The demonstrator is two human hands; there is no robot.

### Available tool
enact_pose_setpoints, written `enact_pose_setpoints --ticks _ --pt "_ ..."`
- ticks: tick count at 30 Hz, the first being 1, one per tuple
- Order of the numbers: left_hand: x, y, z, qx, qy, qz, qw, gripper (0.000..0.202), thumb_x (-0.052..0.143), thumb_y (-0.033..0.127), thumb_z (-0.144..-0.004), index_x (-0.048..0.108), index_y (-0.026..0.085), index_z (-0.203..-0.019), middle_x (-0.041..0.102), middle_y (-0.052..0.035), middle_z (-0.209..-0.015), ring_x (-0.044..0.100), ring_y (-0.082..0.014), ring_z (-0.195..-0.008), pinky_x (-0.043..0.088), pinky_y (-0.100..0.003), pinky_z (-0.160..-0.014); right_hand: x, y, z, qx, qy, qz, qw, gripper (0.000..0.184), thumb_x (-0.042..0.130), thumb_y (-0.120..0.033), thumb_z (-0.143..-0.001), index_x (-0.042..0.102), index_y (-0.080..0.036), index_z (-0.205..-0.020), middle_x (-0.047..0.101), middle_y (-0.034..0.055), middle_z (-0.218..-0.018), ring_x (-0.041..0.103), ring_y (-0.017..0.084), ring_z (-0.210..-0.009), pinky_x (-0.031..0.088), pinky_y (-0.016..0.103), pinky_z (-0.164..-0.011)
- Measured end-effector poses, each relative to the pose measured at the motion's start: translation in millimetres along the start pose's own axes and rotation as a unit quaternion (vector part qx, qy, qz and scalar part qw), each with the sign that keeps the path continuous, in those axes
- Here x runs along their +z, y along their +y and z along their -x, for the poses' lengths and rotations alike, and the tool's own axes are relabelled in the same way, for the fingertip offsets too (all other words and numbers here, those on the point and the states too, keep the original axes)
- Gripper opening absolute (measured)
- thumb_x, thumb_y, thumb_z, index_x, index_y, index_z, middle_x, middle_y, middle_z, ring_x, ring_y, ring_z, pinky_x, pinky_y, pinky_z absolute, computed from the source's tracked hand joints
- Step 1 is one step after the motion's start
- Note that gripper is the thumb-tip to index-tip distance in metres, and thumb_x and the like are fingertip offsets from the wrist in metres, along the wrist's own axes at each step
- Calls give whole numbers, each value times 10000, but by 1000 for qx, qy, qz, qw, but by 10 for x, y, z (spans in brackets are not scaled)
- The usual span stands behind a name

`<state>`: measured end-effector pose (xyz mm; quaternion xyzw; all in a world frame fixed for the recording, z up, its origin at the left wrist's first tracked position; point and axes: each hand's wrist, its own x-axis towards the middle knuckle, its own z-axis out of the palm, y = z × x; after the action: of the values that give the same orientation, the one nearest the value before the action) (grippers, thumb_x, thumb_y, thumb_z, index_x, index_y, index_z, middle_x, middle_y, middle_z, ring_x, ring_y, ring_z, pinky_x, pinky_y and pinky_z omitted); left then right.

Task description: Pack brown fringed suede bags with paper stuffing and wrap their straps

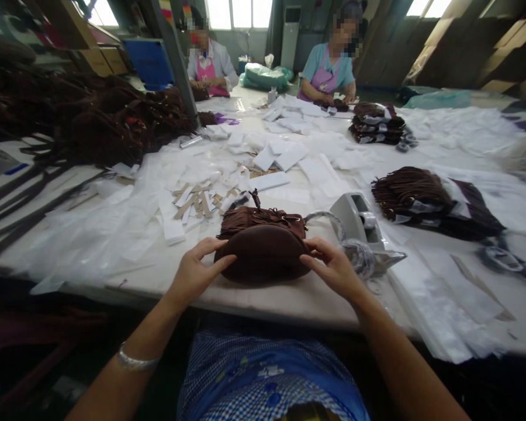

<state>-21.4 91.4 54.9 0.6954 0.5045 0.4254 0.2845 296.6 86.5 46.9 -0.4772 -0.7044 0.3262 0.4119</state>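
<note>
A dark brown fringed handbag (263, 251) lies on its side at the table's near edge, its smooth oval base turned toward me. My left hand (197, 269) grips the left end of that base, thumb on the near face and fingers behind. At the right end my right hand (333, 266) pinches it the same way. Fringe, a drawstring and metal rings show on the bag's far side. Its wrapped strap (358, 257) trails off to the right, beside a grey tape dispenser (359, 219).
Brown bags (114, 117) are heaped at the left. Wrapped fringed bags (433, 202) lie stacked at the right, with another stack (377, 123) behind. Card strips (197, 202), white paper pieces (289, 156) and plastic sheets (96, 234) cover much of the table. Two people in aprons work across it.
</note>
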Motion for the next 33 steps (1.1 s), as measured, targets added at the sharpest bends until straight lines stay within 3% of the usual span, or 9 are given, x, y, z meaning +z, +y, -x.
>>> enact_pose_setpoints --ticks 4,7,11,14,19,23,25,30,33 --pt "29 -36 -18 75 -8 -49 996 174 610 161 -830 711 211 -963 623 -15 -813 585 -144 -750 487 -253 -694 90 61 -12 -41 49 57 996 81 592 -207 -857 662 -217 -896 552 7 -776 546 140 -683 479 253 -602" --pt "38 -144 -22 127 -16 -103 986 198 547 77 -803 680 210 -866 616 -20 -809 590 -145 -756 486 -247 -676 162 151 4 -89 32 142 985 235 484 -83 -846 660 -229 -898 529 1 -739 535 132 -643 462 252 -598" --pt "49 -202 -51 180 -24 -197 963 248 617 101 -748 659 224 -960 653 -73 -1102 599 -233 -1064 494 -356 -925 181 140 -28 -134 30 234 962 245 556 -109 -823 628 -238 -1018 613 63 -984 593 228 -943 510 372 -832" --pt "94 -223 -93 213 -19 -232 949 293 635 151 -781 651 240 -1060 679 -67 -1092 618 -227 -1048 513 -337 -909 175 98 -116 -165 35 273 947 234 599 -147 -830 610 -246 -1042 609 85 -1113 528 281 -1137 466 451 -970" --pt "169 -313 -168 222 -3 -242 945 229 572 170 -860 666 244 -1056 696 -55 -1022 645 -199 -981 527 -285 -832 207 191 -211 -181 15 269 946 138 486 -164 -931 592 -244 -966 615 66 -966 565 215 -953 501 345 -826" --pt "116 -306 -126 217 -33 -179 959 193 531 152 -871 674 229 -975 676 -44 -915 643 -180 -873 516 -265 -764 210 250 -52 -191 -39 291 937 99 520 -182 -909 581 -232 -851 589 46 -837 551 195 -823 477 301 -728" --pt "69 -285 -65 192 -51 -156 967 185 527 142 -857 667 225 -945 659 -36 -873 639 -176 -834 505 -259 -731 188 244 65 -185 -52 295 936 78 539 -177 -890 593 -232 -878 584 36 -806 558 188 -792 476 288 -699" --pt "57 -309 37 189 -48 -196 961 250 553 132 -802 642 240 -1009 662 -35 -922 640 -196 -862 501 -274 -736 102 219 176 -176 -56 248 951 291 532 -152 -896 557 -240 -1172 611 103 -1176 581 213 -1084 501 340 -887" --pt "142 -335 -3 220 -20 -207 953 303 577 150 -792 628 233 -1079 669 -63 -1018 633 -230 -952 510 -313 -828 112 238 112 -173 -47 231 956 280 531 -127 -866 564 -229 -1125 635 90 -1096 606 200 -1002 508 311 -833"
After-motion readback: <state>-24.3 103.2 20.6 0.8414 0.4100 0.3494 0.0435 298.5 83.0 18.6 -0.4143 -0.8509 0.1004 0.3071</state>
